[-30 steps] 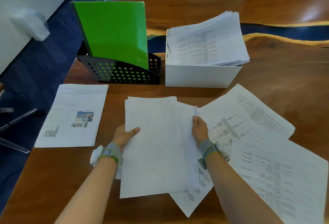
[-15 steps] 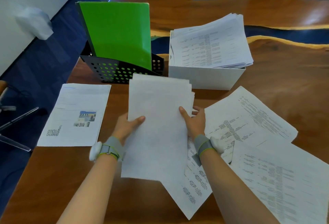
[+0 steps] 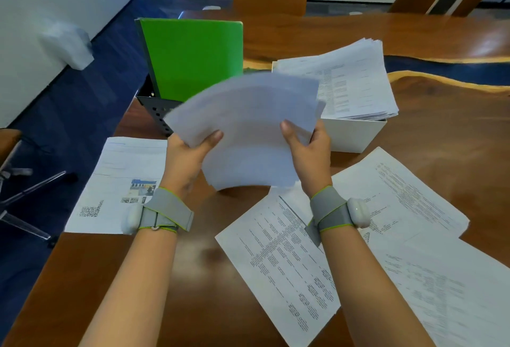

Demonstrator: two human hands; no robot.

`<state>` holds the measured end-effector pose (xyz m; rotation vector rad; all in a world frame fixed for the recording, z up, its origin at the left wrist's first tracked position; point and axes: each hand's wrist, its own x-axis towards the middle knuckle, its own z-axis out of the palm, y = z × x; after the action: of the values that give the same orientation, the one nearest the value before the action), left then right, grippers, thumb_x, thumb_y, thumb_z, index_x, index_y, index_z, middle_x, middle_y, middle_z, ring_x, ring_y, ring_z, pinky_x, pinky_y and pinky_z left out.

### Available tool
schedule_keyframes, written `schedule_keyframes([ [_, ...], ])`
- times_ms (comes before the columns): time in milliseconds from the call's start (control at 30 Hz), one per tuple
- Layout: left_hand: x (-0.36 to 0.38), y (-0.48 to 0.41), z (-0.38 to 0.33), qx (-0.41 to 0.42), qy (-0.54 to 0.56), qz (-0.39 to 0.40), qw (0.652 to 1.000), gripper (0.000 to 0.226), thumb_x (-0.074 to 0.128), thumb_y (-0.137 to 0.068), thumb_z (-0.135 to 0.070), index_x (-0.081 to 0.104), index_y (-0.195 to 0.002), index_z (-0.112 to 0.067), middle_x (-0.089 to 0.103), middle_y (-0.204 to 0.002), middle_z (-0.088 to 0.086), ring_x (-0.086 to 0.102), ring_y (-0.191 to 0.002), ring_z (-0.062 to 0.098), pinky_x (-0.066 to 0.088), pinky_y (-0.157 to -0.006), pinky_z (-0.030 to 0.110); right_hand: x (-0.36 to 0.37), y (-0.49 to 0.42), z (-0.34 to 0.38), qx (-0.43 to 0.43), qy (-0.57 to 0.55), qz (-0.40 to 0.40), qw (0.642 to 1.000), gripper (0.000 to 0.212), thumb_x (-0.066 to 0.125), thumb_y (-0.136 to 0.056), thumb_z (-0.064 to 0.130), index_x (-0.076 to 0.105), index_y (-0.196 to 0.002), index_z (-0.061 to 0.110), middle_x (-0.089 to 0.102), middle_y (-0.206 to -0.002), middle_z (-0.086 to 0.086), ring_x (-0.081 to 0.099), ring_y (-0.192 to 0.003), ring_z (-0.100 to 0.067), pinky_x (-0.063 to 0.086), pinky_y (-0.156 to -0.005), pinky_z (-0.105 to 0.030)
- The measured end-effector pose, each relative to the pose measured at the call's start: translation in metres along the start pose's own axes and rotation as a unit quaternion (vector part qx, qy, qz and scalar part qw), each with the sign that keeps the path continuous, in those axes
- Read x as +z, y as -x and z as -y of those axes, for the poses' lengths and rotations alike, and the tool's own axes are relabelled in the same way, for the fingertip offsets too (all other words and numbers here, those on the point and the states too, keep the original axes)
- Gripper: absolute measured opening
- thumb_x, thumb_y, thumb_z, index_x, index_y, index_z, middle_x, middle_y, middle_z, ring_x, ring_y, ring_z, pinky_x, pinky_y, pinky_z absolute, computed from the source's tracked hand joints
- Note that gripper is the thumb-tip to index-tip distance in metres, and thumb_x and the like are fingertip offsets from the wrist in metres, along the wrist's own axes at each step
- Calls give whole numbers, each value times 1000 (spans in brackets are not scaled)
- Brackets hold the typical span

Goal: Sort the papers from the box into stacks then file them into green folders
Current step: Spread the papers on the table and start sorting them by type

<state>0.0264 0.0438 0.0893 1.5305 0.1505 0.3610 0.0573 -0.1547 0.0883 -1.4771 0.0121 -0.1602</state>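
Note:
Both my hands hold a bundle of blank-backed papers (image 3: 248, 126) up in the air over the table, tilted and blurred. My left hand (image 3: 187, 159) grips its left edge, thumb on top. My right hand (image 3: 306, 153) grips the right edge the same way. Behind the bundle, a green folder (image 3: 193, 57) stands upright in a black perforated file holder (image 3: 154, 109). A white box (image 3: 356, 134) at the back right holds a thick pile of printed papers (image 3: 347, 81).
On the wooden table (image 3: 209, 277), a sheet with a photo and QR code (image 3: 116, 186) lies at the left. Printed sheets (image 3: 281, 258) and more printed sheets (image 3: 403, 197) lie spread at the right. Chair legs (image 3: 24, 195) stand on the blue floor to the left.
The bundle has been gathered off the table and lifted, rising toward the folder and tilting. Both hands moved up with it. The printed sheets beneath are now uncovered.

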Motion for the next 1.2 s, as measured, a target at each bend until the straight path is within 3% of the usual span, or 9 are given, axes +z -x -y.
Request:
schedule_keyframes([
  [100,0,-1,-1,10,-4,14,1000,28,75,-77,-14,59,-95,-28,66,-94,-15,62,-85,0,50,-67,15,1,4,-3,-6,33,-8,999,24,69,-85,25,53,-101,35,62,-102,16,60,-97,1,52,-90,-29],
  [233,11,1,-2,9,16,-1,1000,20,68,-84,-10,56,-97,-21,65,-88,-13,62,-79,-1,49,-63,16,3,4,-4,22,14,-30,999,21,64,-90,24,50,-106,25,62,-103,5,62,-96,-11,55,-89,-39],
  [367,17,-4,-12,53,18,-7,998,10,58,-92,-8,54,-94,-18,62,-84,-13,58,-73,-4,45,-63,13,6,-1,5,4,1,-40,999,8,59,-93,27,53,-97,32,63,-97,10,63,-90,-5,55,-83,-29],
  [567,9,-5,-6,61,6,-20,998,25,68,-85,-14,55,-102,-25,62,-103,-4,60,-92,-3,48,-78,15,2,0,-2,-37,22,-78,996,23,67,-87,29,47,-100,30,55,-104,15,54,-97,7,49,-81,-13],
  [633,10,0,6,19,24,-30,999,30,71,-83,-13,55,-103,-27,63,-102,-4,62,-87,-2,50,-71,15,4,4,-12,-8,11,-67,998,22,66,-88,28,46,-98,32,58,-102,13,58,-94,3,50,-80,-17],
  [733,14,4,20,-17,13,-33,999,30,70,-83,-11,57,-107,-23,66,-101,-4,64,-91,4,53,-77,22,6,6,-22,25,18,-53,998,18,60,-92,26,50,-106,28,61,-103,7,61,-99,-11,52,-86,-27],
  [967,13,-3,15,45,36,-45,997,26,66,-85,-11,55,-103,-27,70,-90,-20,64,-87,-4,50,-73,14,4,0,-20,47,-26,-54,997,32,59,-92,34,54,-121,22,65,-111,1,64,-103,-16,57,-80,-27],
  [1100,12,10,51,-45,-8,-51,998,26,65,-88,-16,57,-110,-28,66,-99,-16,62,-94,1,51,-79,22,5,15,-47,82,10,-26,996,23,52,-97,23,52,-120,21,62,-118,-3,60,-110,-20,52,-94,-36],
  [1200,11,17,77,-125,-18,-48,991,20,63,-90,-15,59,-106,-27,65,-95,-15,61,-93,10,48,-73,22,3,23,-66,108,57,8,992,31,44,-100,18,47,-130,13,59,-121,-5,57,-114,-21,49,-93,-26],
])
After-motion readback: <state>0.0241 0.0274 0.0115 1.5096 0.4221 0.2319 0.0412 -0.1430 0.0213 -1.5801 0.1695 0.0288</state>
